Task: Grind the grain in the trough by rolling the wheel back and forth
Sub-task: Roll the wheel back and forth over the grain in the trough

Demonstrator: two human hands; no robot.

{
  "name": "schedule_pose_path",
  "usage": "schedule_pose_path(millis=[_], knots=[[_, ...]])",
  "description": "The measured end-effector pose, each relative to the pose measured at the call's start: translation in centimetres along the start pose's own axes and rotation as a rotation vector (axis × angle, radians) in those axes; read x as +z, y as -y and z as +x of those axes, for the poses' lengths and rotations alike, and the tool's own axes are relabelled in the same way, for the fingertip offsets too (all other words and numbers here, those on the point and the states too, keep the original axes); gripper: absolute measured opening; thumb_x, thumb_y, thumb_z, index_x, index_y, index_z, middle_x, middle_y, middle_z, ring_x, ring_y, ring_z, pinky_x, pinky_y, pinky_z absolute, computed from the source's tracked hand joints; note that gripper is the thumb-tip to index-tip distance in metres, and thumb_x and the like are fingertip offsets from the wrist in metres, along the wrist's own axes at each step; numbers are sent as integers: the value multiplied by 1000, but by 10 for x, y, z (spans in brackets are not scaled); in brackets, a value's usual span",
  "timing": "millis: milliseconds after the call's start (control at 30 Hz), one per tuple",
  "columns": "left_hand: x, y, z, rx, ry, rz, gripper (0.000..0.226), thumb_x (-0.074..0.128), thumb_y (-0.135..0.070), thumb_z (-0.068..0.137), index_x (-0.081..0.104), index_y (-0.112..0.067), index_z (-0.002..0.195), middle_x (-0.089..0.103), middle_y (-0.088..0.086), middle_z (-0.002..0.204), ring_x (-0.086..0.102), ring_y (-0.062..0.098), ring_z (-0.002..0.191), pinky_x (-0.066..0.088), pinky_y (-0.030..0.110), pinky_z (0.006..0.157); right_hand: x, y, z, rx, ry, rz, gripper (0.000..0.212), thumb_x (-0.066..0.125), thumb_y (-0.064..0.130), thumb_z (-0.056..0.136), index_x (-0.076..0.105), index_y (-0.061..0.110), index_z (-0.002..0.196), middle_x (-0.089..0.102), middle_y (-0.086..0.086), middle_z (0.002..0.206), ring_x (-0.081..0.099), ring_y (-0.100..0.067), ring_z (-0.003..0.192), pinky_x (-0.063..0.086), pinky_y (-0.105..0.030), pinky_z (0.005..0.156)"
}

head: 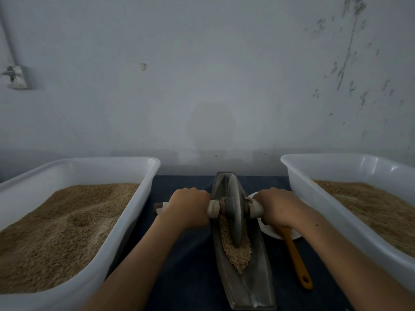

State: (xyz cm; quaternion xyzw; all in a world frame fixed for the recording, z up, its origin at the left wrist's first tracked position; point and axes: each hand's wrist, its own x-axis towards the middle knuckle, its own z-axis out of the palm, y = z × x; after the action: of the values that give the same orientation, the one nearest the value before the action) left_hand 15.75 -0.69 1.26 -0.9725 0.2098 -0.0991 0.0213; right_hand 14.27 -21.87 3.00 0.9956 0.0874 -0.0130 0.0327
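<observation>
Both hands [188,207] hide the axle grips; the right arm covers the spoon's [296,254] bowl; both tubs [143,176] run off-frame.

wheel [234,212] in trough [241,277], tub [139,198] left, tub [298,187] right

Colour survey: grey metal, tan grain, white plastic on dark blue.

The trough [241,286] is dull grey metal; the wheel [234,212] is a matching plain grey with a darker hub. The grain [238,254] in the trough is mottled tan-brown. The handle [256,208] through the wheel shows off-white wrapping, with a brown wooden end at far left. The left tub [125,198] and the right tub [298,182] are translucent white, both holding speckled tan-brown grain. The table [184,265] covering is dark navy blue. The bowl [269,232] is white. The spatula [296,259] is orange-brown. The wall [202,75] is pale grey-blue, with darker flaking patches at upper right.
</observation>
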Motion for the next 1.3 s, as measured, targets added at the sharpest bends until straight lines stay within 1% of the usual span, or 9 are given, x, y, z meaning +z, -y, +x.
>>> schedule_pose_path(millis=[167,300,400,533,633,867,1000,1067,1300], knots=[[6,-3,-2,-41,-185,50,9,53,-32,90,49,-25,93,62,-4,87,53,15,72,35,28,66,9,2,3,17,-204,-8,11,54,15,89,55,24,97,65,0,104,62,-21,96,43,-30,74],[8,-2,-2,-56,-231,48,11,52,-32,90,47,-25,98,62,-5,89,48,13,70,34,29,65,12,4,2,3,-293,-20,10,52,17,92,49,26,92,65,2,100,61,-20,94,36,-29,71],[5,0,-1,-34,-160,22,11,55,-32,88,45,-27,91,60,-7,87,47,10,70,34,27,66,9,3,0,-11,-242,-16,11,54,15,90,51,26,92,65,0,103,61,-21,97,39,-29,73],[-2,1,1,3,51,-4,16,60,-31,84,55,-23,96,61,-4,89,52,10,75,37,26,68,-4,-1,-4,-28,8,2,33,63,16,86,57,23,117,63,-3,111,61,-20,98,43,-29,76],[-3,2,0,20,138,-56,16,63,-32,82,57,-23,94,58,-6,84,52,9,74,38,25,67,-9,-2,-8,-34,103,15,39,66,17,84,58,22,121,64,-3,110,61,-18,96,46,-27,77],[2,0,-1,5,-38,0,12,57,-35,86,51,-25,90,57,-8,81,54,10,73,39,26,67,-6,1,-6,-19,22,-1,35,61,15,87,57,21,121,63,-3,113,61,-20,100,48,-32,83],[7,-1,-1,-7,-186,25,12,53,-36,89,44,-28,90,49,-11,76,48,10,67,35,26,65,2,2,-4,-33,-161,-5,14,54,14,90,54,22,101,64,-1,109,61,-22,100,45,-32,80],[9,-1,-1,-23,-230,45,14,52,-36,90,41,-28,90,48,-10,76,46,10,66,34,26,64,4,3,-5,-33,-215,-2,13,54,14,91,50,25,97,64,-1,106,61,-22,98,43,-32,79],[5,-1,1,-21,-105,32,14,55,-34,88,56,-22,93,63,-4,86,58,12,76,41,26,68,0,0,-3,-40,-87,-21,31,59,15,87,58,24,117,64,-3,112,61,-21,102,47,-32,83]])
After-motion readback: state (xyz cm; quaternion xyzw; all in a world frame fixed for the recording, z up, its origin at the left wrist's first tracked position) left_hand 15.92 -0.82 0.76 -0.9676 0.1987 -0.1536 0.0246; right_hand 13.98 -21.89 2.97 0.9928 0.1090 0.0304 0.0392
